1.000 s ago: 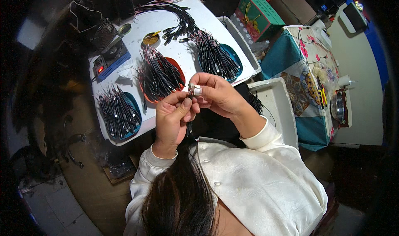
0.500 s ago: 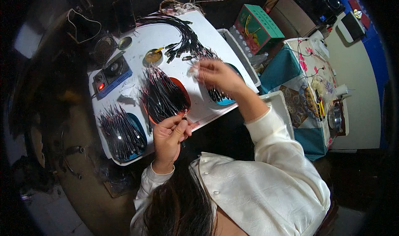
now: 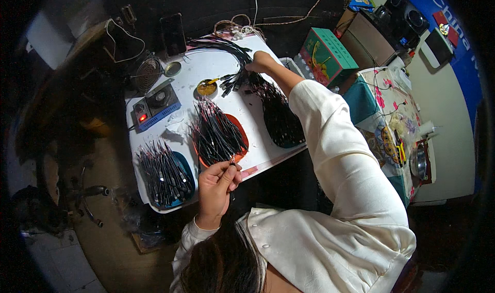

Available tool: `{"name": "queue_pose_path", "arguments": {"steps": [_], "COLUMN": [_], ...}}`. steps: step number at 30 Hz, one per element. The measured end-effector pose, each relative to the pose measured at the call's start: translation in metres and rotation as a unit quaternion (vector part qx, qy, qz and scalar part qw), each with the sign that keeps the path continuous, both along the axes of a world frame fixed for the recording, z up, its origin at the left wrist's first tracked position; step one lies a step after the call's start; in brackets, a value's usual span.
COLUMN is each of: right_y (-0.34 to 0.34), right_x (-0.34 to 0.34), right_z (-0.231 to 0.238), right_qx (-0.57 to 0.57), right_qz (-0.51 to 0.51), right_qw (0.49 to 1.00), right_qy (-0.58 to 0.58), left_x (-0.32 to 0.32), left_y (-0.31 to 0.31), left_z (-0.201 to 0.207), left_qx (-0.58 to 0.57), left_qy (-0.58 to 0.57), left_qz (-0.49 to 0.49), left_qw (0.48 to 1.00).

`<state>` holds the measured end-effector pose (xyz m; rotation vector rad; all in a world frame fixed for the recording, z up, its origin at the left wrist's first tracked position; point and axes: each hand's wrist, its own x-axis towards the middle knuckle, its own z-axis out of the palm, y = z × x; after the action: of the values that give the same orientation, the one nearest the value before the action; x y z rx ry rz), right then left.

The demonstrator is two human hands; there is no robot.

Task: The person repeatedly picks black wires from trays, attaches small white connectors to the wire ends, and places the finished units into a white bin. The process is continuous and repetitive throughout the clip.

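My left hand (image 3: 219, 184) pinches a short black cable (image 3: 232, 163) between thumb and fingers, its thin pale wire tips pointing up. It is in front of an orange tray (image 3: 238, 126) heaped with short black cables (image 3: 219, 138) with reddish wire ends. Stretched far across the white table, my right hand (image 3: 261, 64) is at a loose bundle of longer black cables (image 3: 234, 50) with plug ends. Its fingers are mostly hidden, so its grip does not show. Beneath that forearm sits another pile of black cables (image 3: 281, 120).
At the left front, a blue tray (image 3: 184, 169) holds more cables. A blue soldering station (image 3: 154, 109) with a lit red switch stands behind it, near a round tin (image 3: 207, 88) of amber paste. A green carton (image 3: 330, 55) and a cloth-covered side table (image 3: 381, 94) lie right.
My right hand has gone from above the right cable pile to the far bundle, its arm now extended. My left hand keeps its pinch on the cable. The view has shifted slightly.
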<state>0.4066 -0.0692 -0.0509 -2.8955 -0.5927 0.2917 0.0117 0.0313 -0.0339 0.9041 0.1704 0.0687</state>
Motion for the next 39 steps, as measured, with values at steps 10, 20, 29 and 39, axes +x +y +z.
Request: {"name": "queue_pose_path", "arguments": {"steps": [10,20,29,39], "right_y": [0.000,-0.008,-0.005,-0.037], "right_x": [0.004,-0.005,0.008,-0.005], "right_z": [-0.026,-0.009,-0.027,0.057], "right_qx": [0.049,0.060,0.037,0.505], "right_qz": [-0.042,-0.102,-0.103,-0.025], "right_qw": [0.998,0.993,0.994,0.828], "right_qy": [-0.026,-0.011,0.010,0.241], "left_x": [-0.011,-0.010,-0.010,-0.006], "left_y": [-0.007,-0.011,-0.011,-0.011], "left_z": [0.002,-0.002,-0.004,0.000], "left_qx": [0.012,-0.003,-0.001,-0.011], "left_qy": [0.003,0.010,0.024,0.022], "left_qz": [0.010,0.009,0.018,0.023], "left_qw": [1.000,1.000,1.000,0.999]}}
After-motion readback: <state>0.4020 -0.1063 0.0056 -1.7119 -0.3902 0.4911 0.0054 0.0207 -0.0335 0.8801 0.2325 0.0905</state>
